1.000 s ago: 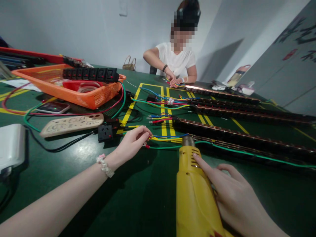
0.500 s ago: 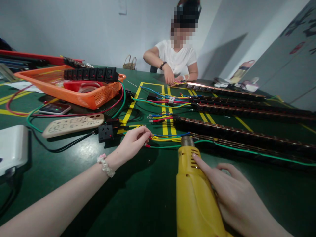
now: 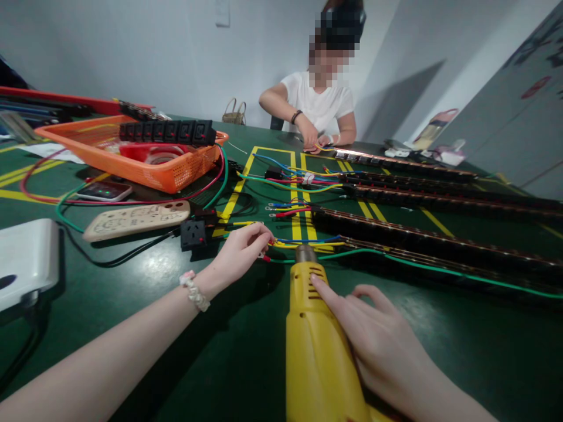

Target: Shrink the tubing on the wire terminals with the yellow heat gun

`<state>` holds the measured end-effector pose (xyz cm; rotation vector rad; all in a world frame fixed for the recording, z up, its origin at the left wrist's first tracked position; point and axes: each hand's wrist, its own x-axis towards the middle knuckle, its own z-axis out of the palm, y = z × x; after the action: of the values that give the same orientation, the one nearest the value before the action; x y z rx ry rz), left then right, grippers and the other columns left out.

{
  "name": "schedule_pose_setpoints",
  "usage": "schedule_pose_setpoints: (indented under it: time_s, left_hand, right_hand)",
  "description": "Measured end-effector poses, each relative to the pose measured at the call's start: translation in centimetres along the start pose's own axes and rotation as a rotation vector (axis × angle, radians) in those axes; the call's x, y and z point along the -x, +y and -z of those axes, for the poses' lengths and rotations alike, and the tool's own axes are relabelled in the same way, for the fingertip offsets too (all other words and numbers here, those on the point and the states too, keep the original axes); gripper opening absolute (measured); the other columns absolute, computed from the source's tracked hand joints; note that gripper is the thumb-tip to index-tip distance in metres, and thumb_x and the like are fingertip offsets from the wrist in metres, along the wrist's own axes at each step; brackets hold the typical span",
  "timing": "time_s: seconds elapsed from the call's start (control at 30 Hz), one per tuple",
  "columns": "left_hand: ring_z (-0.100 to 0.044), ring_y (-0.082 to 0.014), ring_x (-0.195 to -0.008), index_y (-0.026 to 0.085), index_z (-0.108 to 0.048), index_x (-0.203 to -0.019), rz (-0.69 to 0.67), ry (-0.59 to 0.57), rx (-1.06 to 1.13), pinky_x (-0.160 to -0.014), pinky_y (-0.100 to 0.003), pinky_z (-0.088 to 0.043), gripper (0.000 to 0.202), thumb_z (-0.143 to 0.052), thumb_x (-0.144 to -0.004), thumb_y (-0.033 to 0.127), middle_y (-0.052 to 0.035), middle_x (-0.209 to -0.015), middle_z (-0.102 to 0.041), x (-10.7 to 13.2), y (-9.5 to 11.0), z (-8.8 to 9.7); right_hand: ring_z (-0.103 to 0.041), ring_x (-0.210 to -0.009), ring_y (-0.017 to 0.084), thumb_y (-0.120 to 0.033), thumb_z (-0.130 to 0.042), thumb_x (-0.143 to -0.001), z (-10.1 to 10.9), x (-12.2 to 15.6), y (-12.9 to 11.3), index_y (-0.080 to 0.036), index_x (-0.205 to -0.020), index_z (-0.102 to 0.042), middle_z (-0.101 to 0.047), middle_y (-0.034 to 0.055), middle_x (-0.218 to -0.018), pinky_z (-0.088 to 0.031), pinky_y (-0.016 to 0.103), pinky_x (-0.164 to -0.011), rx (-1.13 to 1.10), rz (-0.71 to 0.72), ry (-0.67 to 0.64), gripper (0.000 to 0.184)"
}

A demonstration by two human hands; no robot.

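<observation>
L hand point(image 3: 244, 247) pinching blue & yellow wires point(image 3: 288, 244) nr ends; R hand point(image 3: 373, 337) round yellow heat gun point(image 3: 316, 346), nozzle point(image 3: 305, 254) nr wires; sweep evenly, aim clear of L hand

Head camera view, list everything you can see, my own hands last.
Table: 1, green with yellow lines, throughout
Heat gun: 1, yellow, front centre
Wires: many, mixed colours, middle and left
Long strips: several, dark, mostly right
Basket: 1, orange, back left
Socket row: 1, black, at basket
Socket block: 1, black, left of centre
Phone case: 1, beige, left
Lit gadget: 1, dark, left
Box: 1, white, left edge
Handbag: 1, tan, far edge
Bottle: 1, yellowish, back right
Co-worker: 1, white top, across table
Wristband: 1, white-pink, left wrist
Left hand: 1, bare, at wire ends
Right hand: 1, bare, on heat gun
</observation>
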<state>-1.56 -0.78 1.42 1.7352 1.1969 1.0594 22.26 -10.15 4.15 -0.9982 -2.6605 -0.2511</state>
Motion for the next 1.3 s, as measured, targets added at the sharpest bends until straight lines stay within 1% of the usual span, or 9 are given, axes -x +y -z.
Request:
schedule_pose_setpoints:
  time_s: [0.23,0.4,0.57,0.63,0.83,0.97,1.07,1.2,1.3]
  left_hand:
    - [-0.052,-0.0118,-0.062,0.017,-0.058,-0.081,-0.006,0.012,-0.006,-0.058,-0.022,-0.039,0.021,-0.044,-0.088,0.03,0.0017,-0.067,-0.055,0.0,0.0,0.0]
    - [-0.051,-0.012,-0.062,0.017,-0.059,-0.082,-0.033,0.012,-0.03,-0.056,-0.022,-0.039,0.023,-0.043,-0.089,0.033,0.0012,-0.069,-0.056,0.1,0.2,0.0]
    - [-0.056,-0.0145,-0.075,0.016,-0.06,-0.081,-0.067,0.032,-0.051,-0.068,-0.024,-0.042,0.024,-0.044,-0.089,0.032,-0.0013,-0.079,-0.062,0.2,0.5,0.2]
    - [-0.057,-0.0154,-0.077,0.016,-0.061,-0.08,-0.069,0.031,-0.064,-0.071,-0.025,-0.043,0.024,-0.044,-0.088,0.032,-0.0016,-0.08,-0.063,0.2,0.4,0.2]
    - [-0.057,-0.0149,-0.075,0.016,-0.06,-0.08,-0.072,0.031,-0.056,-0.069,-0.024,-0.043,0.025,-0.045,-0.088,0.034,-0.0013,-0.079,-0.063,0.2,0.4,0.3]
    - [-0.056,-0.0142,-0.075,0.016,-0.06,-0.081,-0.072,0.024,-0.028,-0.067,-0.023,-0.042,0.025,-0.045,-0.089,0.034,-0.0013,-0.079,-0.062,0.3,0.5,0.2]
    - [-0.055,-0.0136,-0.072,0.015,-0.06,-0.081,-0.066,0.021,-0.016,-0.065,-0.023,-0.041,0.025,-0.045,-0.089,0.034,-0.0012,-0.079,-0.061,0.3,0.5,0.2]
    - [-0.05,-0.0119,-0.062,0.016,-0.061,-0.082,-0.032,0.019,-0.042,-0.056,-0.022,-0.038,0.025,-0.045,-0.088,0.035,0.0006,-0.07,-0.057,0.3,0.4,0.2]
    - [-0.047,-0.0113,-0.058,0.016,-0.061,-0.081,-0.026,0.017,-0.054,-0.053,-0.022,-0.035,0.025,-0.045,-0.088,0.034,0.0012,-0.067,-0.055,0.3,0.5,0.3]
  right_hand:
    - [-0.05,-0.066,0.018,0.001,-0.039,-0.073,-0.4,-1.3,-1.0,-0.002,-0.138,-0.03,-0.062,0.006,-0.081,-0.036,0.039,-0.077,-0.034,0.035,0.01,0.066]
    - [-0.051,-0.069,0.018,0.0,-0.038,-0.075,-0.6,-2.0,-2.0,-0.002,-0.139,-0.029,-0.062,0.0061,-0.081,-0.035,0.039,-0.079,-0.051,0.04,-0.019,0.064]
    - [-0.052,-0.07,0.019,-0.001,-0.035,-0.078,-0.7,-3.1,-3.2,-0.001,-0.139,-0.03,-0.063,0.0066,-0.083,-0.034,0.041,-0.08,-0.033,0.097,-0.069,0.061]
    - [-0.052,-0.07,0.02,-0.001,-0.035,-0.078,-0.6,-3.3,-3.3,0.0,-0.139,-0.029,-0.063,0.0064,-0.082,-0.034,0.041,-0.079,-0.029,0.107,-0.072,0.062]
    - [-0.053,-0.07,0.019,-0.001,-0.037,-0.077,-0.6,-3.1,-2.8,-0.001,-0.139,-0.03,-0.064,0.0071,-0.085,-0.034,0.04,-0.08,-0.064,0.051,-0.05,0.062]
    - [-0.053,-0.073,0.019,-0.001,-0.038,-0.078,-0.6,-3.0,-2.6,-0.002,-0.141,-0.027,-0.064,0.0072,-0.086,-0.034,0.04,-0.079,-0.091,0.042,-0.067,0.064]
    - [-0.054,-0.072,0.019,-0.001,-0.038,-0.076,-0.6,-2.8,-2.5,-0.002,-0.14,-0.027,-0.064,0.0068,-0.084,-0.035,0.041,-0.079,-0.098,0.037,-0.05,0.065]
    - [-0.054,-0.069,0.018,-0.001,-0.038,-0.074,-0.4,-1.7,-1.8,-0.004,-0.139,-0.029,-0.063,0.0058,-0.081,-0.038,0.04,-0.078,-0.083,0.024,-0.006,0.066]
    - [-0.056,-0.068,0.018,0.001,-0.037,-0.072,0.1,-0.2,-0.7,-0.008,-0.142,-0.027,-0.063,0.0032,-0.078,-0.041,0.039,-0.076,-0.055,-0.019,0.017,0.07]
